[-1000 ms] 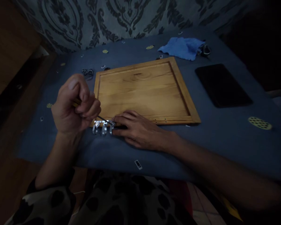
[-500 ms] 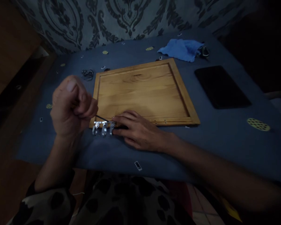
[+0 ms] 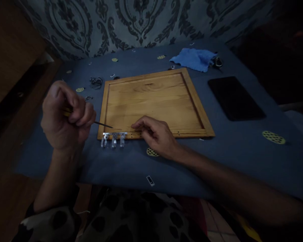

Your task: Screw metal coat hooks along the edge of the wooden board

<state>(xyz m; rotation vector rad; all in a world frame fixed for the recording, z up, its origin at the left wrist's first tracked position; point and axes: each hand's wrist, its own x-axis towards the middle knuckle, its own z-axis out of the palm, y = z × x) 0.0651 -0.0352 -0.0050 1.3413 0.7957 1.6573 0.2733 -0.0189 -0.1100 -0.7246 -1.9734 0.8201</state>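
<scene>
My left hand (image 3: 65,116) is closed around the handle of a screwdriver (image 3: 103,124), a little yellow showing between the fingers. Its thin dark shaft points right, with the tip just above the front edge of a framed wooden board (image 3: 154,101). Three silver metal hooks (image 3: 114,140) sit in a row along that edge at the left corner, their curved ends hanging over the front. My right hand (image 3: 160,136) hovers over the same edge, right of the hooks, loosely bent with fingers apart and nothing visible in it. Small dark holes show along the edge.
A dark blue cloth (image 3: 237,161) covers the table. Behind the board's left side lies a small heap of metal pieces (image 3: 96,82), with more small pieces (image 3: 89,97) nearer. A blue rag (image 3: 194,59) rests at the back right, and a black tablet-like slab (image 3: 236,97) at the right.
The screwdriver has come off the rightmost hook, moving left with my left hand. My right hand has slid right, away from the hooks, and its fingers have bent.
</scene>
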